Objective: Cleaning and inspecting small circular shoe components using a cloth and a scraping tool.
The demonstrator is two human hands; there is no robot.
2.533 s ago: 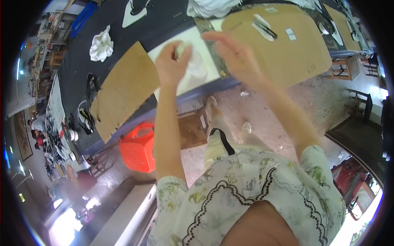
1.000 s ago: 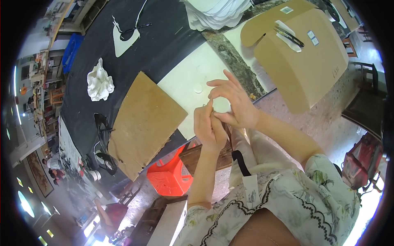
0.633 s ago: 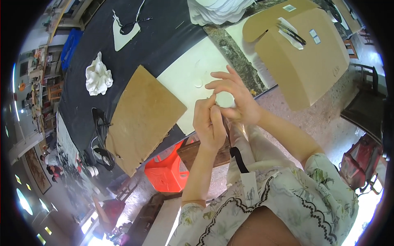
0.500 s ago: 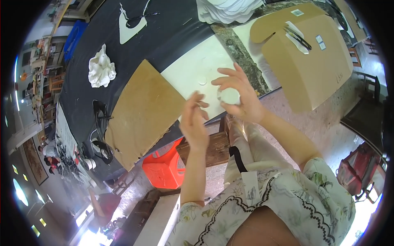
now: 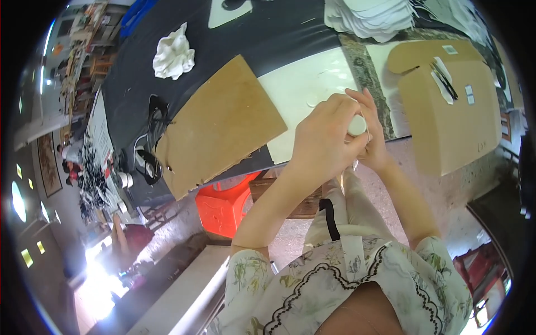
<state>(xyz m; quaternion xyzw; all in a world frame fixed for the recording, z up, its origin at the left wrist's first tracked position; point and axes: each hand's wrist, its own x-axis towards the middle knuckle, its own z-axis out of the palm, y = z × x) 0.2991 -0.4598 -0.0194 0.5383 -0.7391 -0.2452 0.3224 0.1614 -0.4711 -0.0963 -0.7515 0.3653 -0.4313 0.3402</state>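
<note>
Both hands are together over the front edge of the table, around a small round white thing (image 5: 357, 126), perhaps a jar or a roll; the fingers hide its sides. My left hand (image 5: 326, 137) curls over it from the left, fingers bent around its rim. From the right, my right hand (image 5: 375, 134) wraps around the same thing. Behind them lies a glossy white sheet (image 5: 304, 75), with a faint pale round mark or disc on it near my left hand. To the left is a brown board (image 5: 223, 120) with a frayed front edge.
A crumpled white cloth (image 5: 174, 53) and dark straps (image 5: 149, 159) lie left on the black table cover (image 5: 223, 44). Stacked white pieces (image 5: 371, 17) sit at the back. At right, brown cardboard (image 5: 446, 123) carries pens (image 5: 444, 81). Below the table stands a red stool (image 5: 220, 209).
My left hand has come across to the right and closed on the round white thing in my right hand. The view has shifted, so the table items appear further right and higher.
</note>
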